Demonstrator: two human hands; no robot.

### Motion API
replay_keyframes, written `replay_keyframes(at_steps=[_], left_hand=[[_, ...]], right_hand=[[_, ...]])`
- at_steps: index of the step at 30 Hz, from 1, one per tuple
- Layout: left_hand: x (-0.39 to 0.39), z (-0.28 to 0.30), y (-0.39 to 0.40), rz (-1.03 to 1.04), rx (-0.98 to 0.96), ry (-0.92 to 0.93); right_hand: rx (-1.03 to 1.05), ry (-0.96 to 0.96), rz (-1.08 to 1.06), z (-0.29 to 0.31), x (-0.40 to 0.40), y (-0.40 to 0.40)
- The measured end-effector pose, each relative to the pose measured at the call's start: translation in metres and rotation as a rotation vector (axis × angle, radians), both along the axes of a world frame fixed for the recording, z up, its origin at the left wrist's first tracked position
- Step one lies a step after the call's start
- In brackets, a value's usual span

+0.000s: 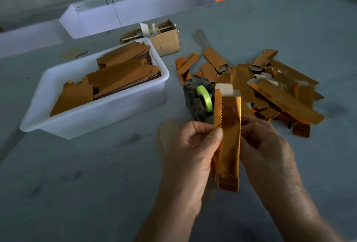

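A long, narrow gold foil carton (pixel 229 135) stands upright above the grey table, partly folded, with white flaps at its top. My left hand (pixel 195 145) pinches its left edge, the thumb lying on the front face. Fingers of my right hand (pixel 264 145) curl round its right edge from behind. Just beyond the carton stands a dark tape dispenser (pixel 197 100) holding a green tape roll (pixel 204 97). A pile of folded gold cartons (pixel 270 91) lies to the right of the dispenser.
A white plastic tub (pixel 92 114) at the left holds stacks of flat gold carton blanks (pixel 119 75). A small open cardboard box (pixel 164 38) sits behind it. White trough-like bins (pixel 135 9) run along the table's far side.
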State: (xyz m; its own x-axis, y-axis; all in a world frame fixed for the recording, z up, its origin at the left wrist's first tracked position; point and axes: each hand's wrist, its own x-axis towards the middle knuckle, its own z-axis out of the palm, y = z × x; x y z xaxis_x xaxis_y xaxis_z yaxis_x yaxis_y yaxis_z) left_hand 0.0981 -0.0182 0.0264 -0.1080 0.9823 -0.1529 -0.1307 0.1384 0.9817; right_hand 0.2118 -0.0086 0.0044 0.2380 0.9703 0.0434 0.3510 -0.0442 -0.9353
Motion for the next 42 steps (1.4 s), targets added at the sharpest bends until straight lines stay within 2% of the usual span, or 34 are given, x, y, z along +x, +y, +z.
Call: replay_keyframes(at_steps=[4,10,14,16,18,20,23,28,42], left_hand=[[-0.001,0.003,0.000,-0.038,-0.002,0.054],[0.000,0.003,0.001,-0.044,-0.015,0.131],[-0.001,0.008,0.004,-0.066,-0.055,0.130],[-0.004,0.010,0.004,-0.090,-0.079,0.098],[-0.007,0.013,0.003,-0.099,-0.081,0.076],[-0.008,0.015,0.000,-0.082,-0.064,0.080],[-0.010,0.013,-0.007,-0.072,-0.054,0.084],[-0.015,0.017,-0.009,-0.107,-0.102,0.055],[-0.017,0.017,-0.014,-0.163,-0.184,-0.115]], right_hand=[[0.074,-0.093,0.037,-0.001,0.003,0.001],[0.201,-0.477,0.085,0.004,0.006,0.003],[0.239,-0.381,0.025,0.011,0.024,-0.001],[0.239,-0.162,0.037,0.021,0.033,-0.004],[0.176,0.149,0.162,0.033,0.035,-0.009],[0.145,0.246,0.312,0.038,0.034,-0.012],[0.116,0.221,0.451,0.036,0.029,-0.013],[0.125,0.127,0.505,0.031,0.022,-0.012],[0.085,-0.041,0.392,0.030,0.022,-0.010]])
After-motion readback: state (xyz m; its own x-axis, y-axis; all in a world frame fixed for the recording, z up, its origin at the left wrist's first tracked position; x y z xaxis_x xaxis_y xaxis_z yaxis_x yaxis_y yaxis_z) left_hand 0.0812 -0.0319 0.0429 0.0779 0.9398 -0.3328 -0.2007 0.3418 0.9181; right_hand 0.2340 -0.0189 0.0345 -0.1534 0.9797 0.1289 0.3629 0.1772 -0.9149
